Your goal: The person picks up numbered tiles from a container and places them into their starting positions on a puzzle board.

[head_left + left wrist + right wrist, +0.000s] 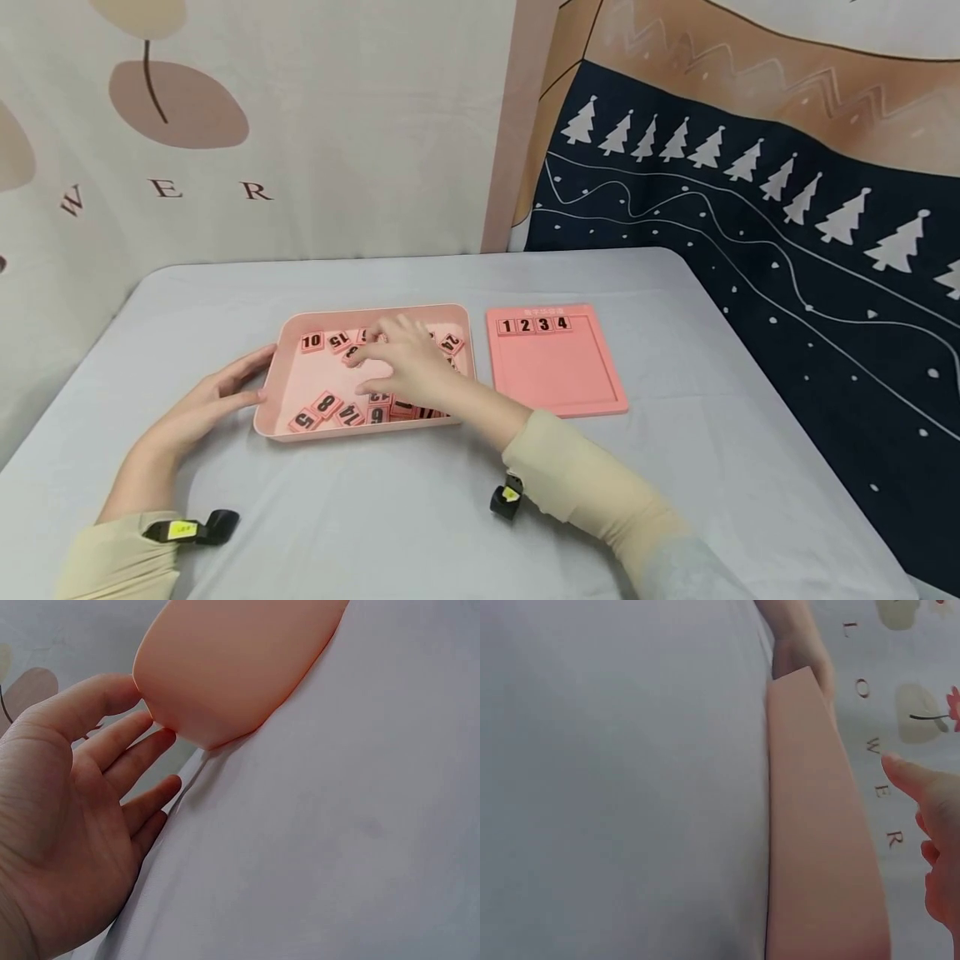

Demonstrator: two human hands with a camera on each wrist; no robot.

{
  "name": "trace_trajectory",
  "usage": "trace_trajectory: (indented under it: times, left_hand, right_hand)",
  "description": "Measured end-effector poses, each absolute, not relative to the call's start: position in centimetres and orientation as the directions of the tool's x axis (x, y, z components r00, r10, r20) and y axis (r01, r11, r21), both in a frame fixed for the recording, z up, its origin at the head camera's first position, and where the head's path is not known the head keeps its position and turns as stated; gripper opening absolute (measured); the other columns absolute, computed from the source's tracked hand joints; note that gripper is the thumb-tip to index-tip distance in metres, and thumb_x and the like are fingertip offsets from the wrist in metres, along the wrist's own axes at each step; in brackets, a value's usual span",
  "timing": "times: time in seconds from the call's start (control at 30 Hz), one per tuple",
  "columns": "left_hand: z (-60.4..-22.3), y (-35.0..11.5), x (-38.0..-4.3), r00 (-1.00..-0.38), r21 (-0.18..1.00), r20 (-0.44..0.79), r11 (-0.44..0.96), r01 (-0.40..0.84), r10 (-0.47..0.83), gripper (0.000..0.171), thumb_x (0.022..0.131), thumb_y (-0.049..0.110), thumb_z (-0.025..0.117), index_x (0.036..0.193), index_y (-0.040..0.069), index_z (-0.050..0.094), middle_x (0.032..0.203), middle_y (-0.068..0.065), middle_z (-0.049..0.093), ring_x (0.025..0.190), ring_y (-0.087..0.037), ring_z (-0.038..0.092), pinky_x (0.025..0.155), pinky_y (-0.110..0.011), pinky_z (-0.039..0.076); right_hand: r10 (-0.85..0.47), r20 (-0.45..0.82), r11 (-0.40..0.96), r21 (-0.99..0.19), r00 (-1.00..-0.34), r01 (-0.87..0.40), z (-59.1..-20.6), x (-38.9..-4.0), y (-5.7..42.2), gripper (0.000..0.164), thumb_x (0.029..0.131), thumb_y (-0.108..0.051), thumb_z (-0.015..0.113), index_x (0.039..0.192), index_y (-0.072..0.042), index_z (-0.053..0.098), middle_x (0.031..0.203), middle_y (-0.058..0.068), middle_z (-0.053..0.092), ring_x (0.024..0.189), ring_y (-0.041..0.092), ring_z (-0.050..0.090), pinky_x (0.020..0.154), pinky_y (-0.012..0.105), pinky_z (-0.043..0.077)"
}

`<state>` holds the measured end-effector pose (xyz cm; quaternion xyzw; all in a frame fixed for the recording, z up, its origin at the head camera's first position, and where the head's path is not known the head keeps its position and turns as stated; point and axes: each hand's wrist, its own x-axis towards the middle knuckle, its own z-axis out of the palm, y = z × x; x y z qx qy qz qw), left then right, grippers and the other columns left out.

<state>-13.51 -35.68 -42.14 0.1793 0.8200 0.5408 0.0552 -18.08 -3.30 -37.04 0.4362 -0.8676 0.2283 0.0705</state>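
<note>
A pink tray point(300, 379) holds loose number tiles, among them a 10 tile point(312, 342), an 8 tile point(327, 404) and a 24 tile point(452, 343). My left hand point(206, 408) is at the tray's left end; its thumb and fingertips touch the outer wall, loosely extended in the left wrist view. Over the tray's middle hovers my right hand point(412, 362), fingers spread and slightly bent, covering some tiles. No tile shows between its fingers. To the right lies a pink number board point(555, 371) with the tiles 1, 2 point(526, 326), 3 and 4 lined up along its top edge.
Tray and board stand side by side on a table with a pale cloth point(360, 517). Behind the table hangs a light printed curtain point(360, 150); a dark cloth with white trees point(675, 200) drops along the right side. Each sleeve carries a small black camera.
</note>
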Motion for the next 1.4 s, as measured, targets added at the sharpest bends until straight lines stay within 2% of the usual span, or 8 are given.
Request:
trace_trajectory:
  times: [0.13,0.23,0.53,0.63,0.8,1.1,1.4]
  left_hand:
    - [-42.1,-35.5,-13.5,-0.928,0.904,0.112,0.351,0.244,0.356,0.062,0.092,-0.003,0.056,0.149,0.003,0.031,0.150,0.002,0.036,0.131,0.006,0.030,0.098,-0.008,0.026]
    - [-42.1,-35.4,-13.5,-0.924,0.900,0.120,0.353,0.255,0.362,0.062,0.092,-0.003,0.056,0.149,0.002,0.031,0.150,0.001,0.036,0.131,0.006,0.030,0.098,-0.009,0.026]
    - [-42.0,-35.5,-13.4,-0.924,0.902,0.120,0.349,0.255,0.364,0.062,0.092,-0.004,0.055,0.149,0.002,0.030,0.150,0.002,0.036,0.130,0.006,0.031,0.098,-0.009,0.027]
    - [-42.0,-35.5,-13.3,-0.920,0.902,0.120,0.347,0.258,0.372,0.063,0.093,-0.004,0.054,0.150,0.002,0.028,0.151,0.004,0.035,0.130,0.007,0.031,0.098,-0.008,0.026]
    - [-42.0,-35.4,-13.3,-0.915,0.901,0.129,0.340,0.270,0.383,0.063,0.093,-0.004,0.054,0.150,0.002,0.027,0.151,0.004,0.035,0.131,0.006,0.030,0.099,-0.008,0.026]
    - [-42.1,-35.5,-13.4,-0.924,0.900,0.114,0.357,0.252,0.366,0.062,0.093,-0.004,0.055,0.149,0.003,0.029,0.151,0.003,0.035,0.130,0.007,0.030,0.098,-0.008,0.026]
    - [-42.0,-35.3,-13.4,-0.921,0.896,0.127,0.356,0.265,0.367,0.062,0.093,-0.004,0.054,0.149,0.001,0.029,0.149,0.007,0.036,0.130,0.007,0.031,0.098,-0.008,0.026]
  right_hand:
    - [-0.806,0.231,0.467,-0.316,-0.545,-0.826,-37.4,-18.7,-5.2,0.037,0.080,-0.045,0.075,0.114,-0.033,0.069,0.115,-0.009,0.047,0.112,0.010,0.036,0.093,0.023,0.027]
    - [-0.841,0.159,0.452,-0.319,-0.517,-0.833,-37.4,-19.2,-6.5,0.039,0.080,-0.045,0.074,0.117,-0.036,0.068,0.113,-0.011,0.046,0.106,0.006,0.035,0.088,0.020,0.027]
    - [-0.904,-0.024,0.419,-0.239,-0.426,-0.876,-38.4,-20.2,-10.3,0.048,0.078,-0.052,0.073,0.123,-0.041,0.063,0.112,-0.012,0.044,0.104,0.004,0.035,0.089,0.017,0.027]
    - [-0.908,-0.068,0.417,-0.222,-0.413,-0.881,-38.7,-20.0,-10.9,0.045,0.080,-0.048,0.073,0.123,-0.043,0.063,0.109,-0.012,0.044,0.099,0.004,0.035,0.084,0.017,0.027]
    - [-0.902,-0.101,0.431,-0.242,-0.419,-0.869,-39.3,-19.6,-11.4,0.036,0.085,-0.040,0.072,0.120,-0.045,0.065,0.104,-0.013,0.042,0.095,0.004,0.033,0.081,0.016,0.028]
    - [-0.883,-0.077,0.466,-0.257,-0.463,-0.846,-40.2,-19.4,-11.5,0.027,0.085,-0.043,0.071,0.112,-0.045,0.068,0.100,-0.015,0.042,0.092,0.003,0.033,0.080,0.017,0.026]
    - [-0.849,0.003,0.513,-0.239,-0.529,-0.824,-39.4,-19.1,-10.7,0.037,0.078,-0.058,0.069,0.112,-0.043,0.067,0.103,-0.014,0.040,0.097,0.004,0.033,0.083,0.019,0.026]
